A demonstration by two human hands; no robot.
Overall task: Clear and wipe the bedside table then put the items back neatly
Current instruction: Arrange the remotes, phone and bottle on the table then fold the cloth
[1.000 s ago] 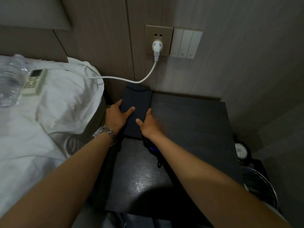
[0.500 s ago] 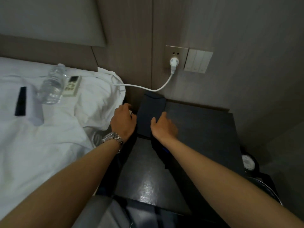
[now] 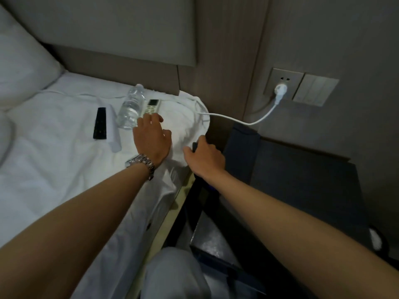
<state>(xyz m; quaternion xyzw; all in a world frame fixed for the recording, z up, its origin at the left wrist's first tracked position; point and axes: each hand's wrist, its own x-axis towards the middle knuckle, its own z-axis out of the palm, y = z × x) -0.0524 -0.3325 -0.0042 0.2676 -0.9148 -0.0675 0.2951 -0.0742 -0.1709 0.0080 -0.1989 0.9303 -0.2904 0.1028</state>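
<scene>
On the bed [image 3: 54,169], the left hand [image 3: 151,139] reached, fingers relaxed, toward the remote [image 3: 151,105] — the right hand [image 3: 205,158] gripped a dark item — risking nudging the adjacent bottle [image 3: 130,111] into rolling.

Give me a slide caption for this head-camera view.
Left hand reaches the white remote on the bed; right hand grips a dark object beside the bedside table.

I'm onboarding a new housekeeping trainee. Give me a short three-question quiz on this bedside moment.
1. True or false: the white plug is in the wall socket.
2. Which lies nearest the left hand? A) black remote B) white remote C) pillow
3. Fill in: the water bottle lies on the ____.

Key: 1 true; 2 B; 3 bed
</scene>
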